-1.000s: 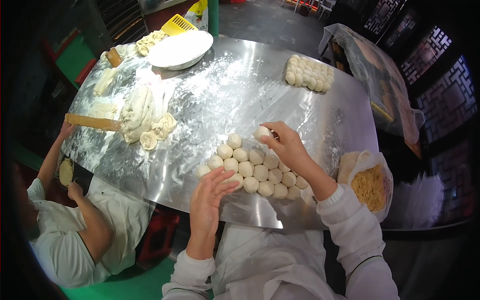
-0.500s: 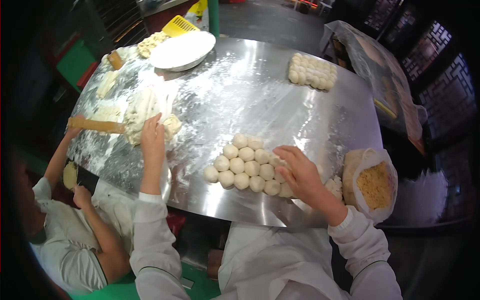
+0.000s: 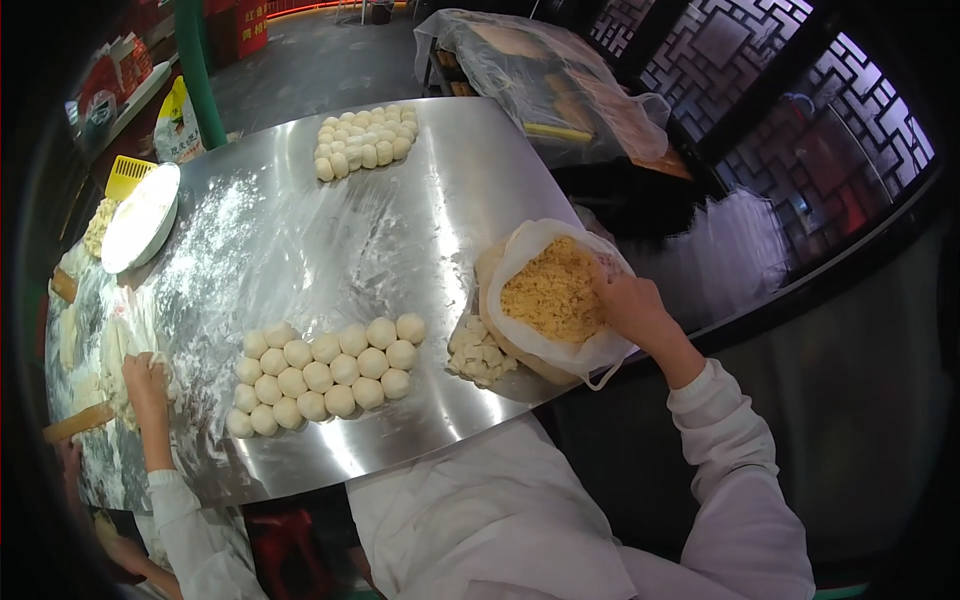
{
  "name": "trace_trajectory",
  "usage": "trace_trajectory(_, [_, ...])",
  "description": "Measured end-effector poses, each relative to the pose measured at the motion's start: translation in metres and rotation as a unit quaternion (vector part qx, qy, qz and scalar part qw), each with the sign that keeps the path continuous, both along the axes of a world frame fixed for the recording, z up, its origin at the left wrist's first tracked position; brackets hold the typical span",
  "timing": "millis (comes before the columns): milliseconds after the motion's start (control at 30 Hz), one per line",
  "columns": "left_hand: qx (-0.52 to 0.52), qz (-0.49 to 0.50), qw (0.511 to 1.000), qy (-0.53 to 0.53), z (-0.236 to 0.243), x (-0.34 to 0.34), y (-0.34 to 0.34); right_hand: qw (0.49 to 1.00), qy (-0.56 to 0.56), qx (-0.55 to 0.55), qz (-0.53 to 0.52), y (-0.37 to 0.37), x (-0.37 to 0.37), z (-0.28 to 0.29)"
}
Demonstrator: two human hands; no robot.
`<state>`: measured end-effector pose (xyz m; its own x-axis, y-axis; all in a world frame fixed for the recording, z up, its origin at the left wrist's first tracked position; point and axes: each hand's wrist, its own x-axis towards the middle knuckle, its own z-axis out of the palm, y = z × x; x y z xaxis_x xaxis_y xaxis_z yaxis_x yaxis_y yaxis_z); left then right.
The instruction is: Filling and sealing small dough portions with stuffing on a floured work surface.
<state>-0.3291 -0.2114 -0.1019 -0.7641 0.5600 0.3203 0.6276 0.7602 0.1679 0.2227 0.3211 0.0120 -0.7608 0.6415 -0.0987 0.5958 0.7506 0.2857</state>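
At the far left of the steel table, my left hand (image 3: pixel 147 388) has its fingers bent down onto a long mass of pale dough (image 3: pixel 117 345). My right hand (image 3: pixel 637 312) is at the right side of an open white plastic bag (image 3: pixel 510 330), its fingers closed at the rim and partly hidden. Inside the bag is a yellow crumbly mass (image 3: pixel 550 290). Against the bag's left side lies a pile of small pale pieces (image 3: pixel 480 352). Several round dough balls (image 3: pixel 318 376) sit in close rows between my hands.
A second block of dough balls (image 3: pixel 366 140) is at the table's far edge. A white-filled basin (image 3: pixel 142 220), a yellow plastic basket (image 3: pixel 128 176) and a wooden rolling pin (image 3: pixel 80 422) are at left, near a co-worker's arm (image 3: pixel 125 548). Plastic sheeting covers a rack (image 3: pixel 560 85) beyond.
The view has swung right. My right hand has left the dough balls and reached the bag's rim. My left hand remains at the dough, its fingers now more bent.
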Motion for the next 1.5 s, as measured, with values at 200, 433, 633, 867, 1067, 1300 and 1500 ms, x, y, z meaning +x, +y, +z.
trace_trajectory(200, [0.369,0.069,0.918,-0.125,0.045,0.032,-0.006,0.915,0.334,-0.219,0.065,-0.005,-0.001,0.009])
trace_trajectory(433, [0.454,-0.115,0.69,-0.552,0.123,0.179,0.146,0.899,0.357,-0.235,0.096,0.009,0.001,0.001])
trace_trajectory(633, [0.353,-0.234,0.603,-0.676,0.132,0.281,0.261,0.939,0.228,-0.168,0.196,0.003,-0.015,-0.019])
trace_trajectory(867, [0.321,-0.267,0.565,-0.711,0.105,0.357,0.358,0.89,0.341,-0.282,0.109,-0.001,-0.007,-0.017])
trace_trajectory(1067, [0.253,-0.281,0.547,-0.747,0.081,0.382,0.394,0.813,0.463,-0.333,0.12,-0.016,-0.004,0.001])
trace_trajectory(1300, [0.331,-0.243,0.515,-0.753,0.066,0.392,0.406,0.785,0.485,-0.368,0.111,-0.03,-0.012,0.001])
trace_trajectory(1500, [0.348,-0.221,0.533,-0.739,0.075,0.381,0.397,0.804,0.495,-0.318,0.09,-0.014,-0.003,-0.009])
